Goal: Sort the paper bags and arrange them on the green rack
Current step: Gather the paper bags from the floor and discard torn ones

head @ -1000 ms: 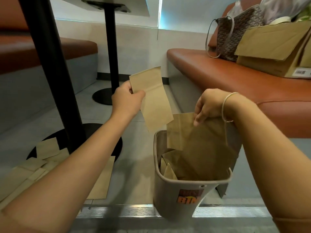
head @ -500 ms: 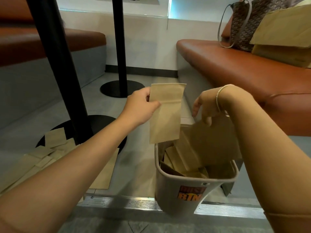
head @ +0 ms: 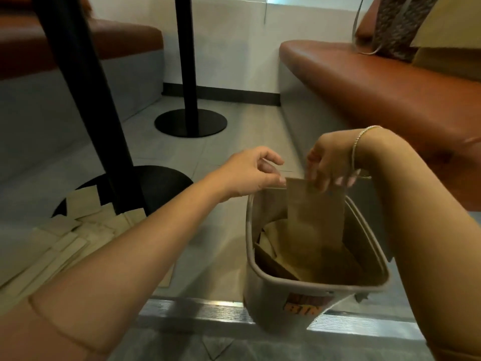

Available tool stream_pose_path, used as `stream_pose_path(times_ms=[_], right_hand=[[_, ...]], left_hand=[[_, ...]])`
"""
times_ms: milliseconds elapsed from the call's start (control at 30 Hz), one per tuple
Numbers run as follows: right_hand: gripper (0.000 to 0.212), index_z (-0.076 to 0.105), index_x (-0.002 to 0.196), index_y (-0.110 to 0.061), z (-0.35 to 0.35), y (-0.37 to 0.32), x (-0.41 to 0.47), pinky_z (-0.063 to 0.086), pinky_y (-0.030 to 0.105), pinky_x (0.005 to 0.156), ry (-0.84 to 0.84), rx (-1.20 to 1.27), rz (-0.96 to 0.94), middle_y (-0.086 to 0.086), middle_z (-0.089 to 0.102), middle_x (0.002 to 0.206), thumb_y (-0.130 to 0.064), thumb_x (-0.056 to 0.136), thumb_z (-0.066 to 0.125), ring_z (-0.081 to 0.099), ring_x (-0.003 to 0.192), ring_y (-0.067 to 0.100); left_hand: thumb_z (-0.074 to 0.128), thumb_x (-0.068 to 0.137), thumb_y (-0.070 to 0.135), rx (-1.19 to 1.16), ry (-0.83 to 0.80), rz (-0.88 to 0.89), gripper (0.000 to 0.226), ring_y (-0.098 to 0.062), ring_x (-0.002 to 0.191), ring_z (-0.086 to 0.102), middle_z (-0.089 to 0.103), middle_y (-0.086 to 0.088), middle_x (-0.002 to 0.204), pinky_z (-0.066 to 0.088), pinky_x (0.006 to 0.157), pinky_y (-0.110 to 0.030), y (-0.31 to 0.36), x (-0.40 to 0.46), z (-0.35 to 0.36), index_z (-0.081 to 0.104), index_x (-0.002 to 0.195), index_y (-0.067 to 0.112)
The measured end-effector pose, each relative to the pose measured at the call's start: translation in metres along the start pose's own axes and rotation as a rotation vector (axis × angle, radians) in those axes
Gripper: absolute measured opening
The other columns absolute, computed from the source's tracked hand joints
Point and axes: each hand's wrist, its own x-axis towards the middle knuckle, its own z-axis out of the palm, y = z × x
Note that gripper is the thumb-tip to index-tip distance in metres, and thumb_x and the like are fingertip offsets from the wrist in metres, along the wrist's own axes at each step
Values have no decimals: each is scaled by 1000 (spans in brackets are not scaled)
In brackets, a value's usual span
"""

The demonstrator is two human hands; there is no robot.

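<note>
Flat brown paper bag [head: 315, 217] stands upright inside the beige plastic bin [head: 307, 287], its top edge level with the far rim, leaning on other loose brown bags [head: 276, 235] lying in the bottom. Right hand [head: 329, 162] is over the top edge, fingers [head: 322, 185] curled down and pinching the upper right part. Left hand [head: 250, 173] is at the upper left corner; thumb tip touches or nearly touches it, the other fingers loosely curled, so I cannot tell if it truly grips.

Judgement: step in hand is handling one bag at the bin mouth for sorting. To do it well, keep the pinch near both top corners so the sheet stays flat and clears the rim without snagging the bags beside it.

A pile of pale flat paper bags [head: 65, 238] lies on the grey tiled floor [head: 234, 131] to the left, around the black table base [head: 156, 178]. No green rack in view.
</note>
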Motion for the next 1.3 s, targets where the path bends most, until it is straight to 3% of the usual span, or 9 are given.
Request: stream_pose_path(times_ms=[67,133,233,333,533,700,1067,1200,1300], right_hand=[[34,62,114,-16,11,-16,6,55,34,75,-56,-24,-7,0,61,83,-17,81,70,64,81,20],[44,57,122,-18,19,-38,13,50,31,77,18,-24,-87,-2,62,90,-29,81,70,63,86,19],[48,57,124,-18,27,-85,19,46,31,85,148,-11,-221,2,63,112,-37,82,67,61,96,19],[44,59,121,-14,44,-141,32,46,30,90,208,-105,-352,6,60,119,-41,87,61,58,107,21],[34,61,108,-14,145,-222,102,48,29,76,6,-64,-465,3,63,107,-33,81,67,56,87,18],[48,57,122,-10,217,-244,125,49,35,93,-212,-122,-464,8,58,121,-35,82,67,55,111,25],[35,59,119,-10,260,-260,147,49,32,93,-275,-119,-479,8,57,122,-27,88,59,53,112,23],[34,60,119,-8,263,-259,149,48,34,95,-289,-121,-489,10,56,123,-25,90,56,53,113,25],[34,60,119,-7,265,-261,152,48,34,95,-291,-126,-490,10,57,123,-25,90,55,53,113,25]], left_hand=[[68,84,22,-10,58,-40,29,-14,98,61,65,0,105,52,84,-30,-14,-4,-12,56,111,24],[66,86,22,-13,115,-96,26,-14,98,61,64,0,105,51,83,-29,-31,-7,-28,57,111,23],[64,88,25,66,188,-221,22,-14,97,61,63,1,106,51,87,-31,-71,-10,-56,58,108,24],[64,87,27,182,246,-375,21,-14,98,60,64,2,110,49,85,-27,-122,-18,-86,62,107,21],[53,94,22,451,277,-717,32,-26,115,53,57,-11,125,42,90,-30,-223,-71,-132,56,122,6],[46,96,20,541,281,-893,44,-29,125,45,46,-17,137,38,99,-30,-290,-115,-152,38,136,2],[42,91,16,832,435,-858,21,-30,99,52,58,-15,106,40,72,-32,-357,-136,-151,46,109,7],[36,95,29,867,475,-879,37,-30,103,50,55,-17,112,42,79,-34,-370,-148,-156,45,119,3],[33,96,32,898,498,-836,35,-28,100,52,59,-15,108,43,78,-33,-379,-155,-159,50,112,6]])
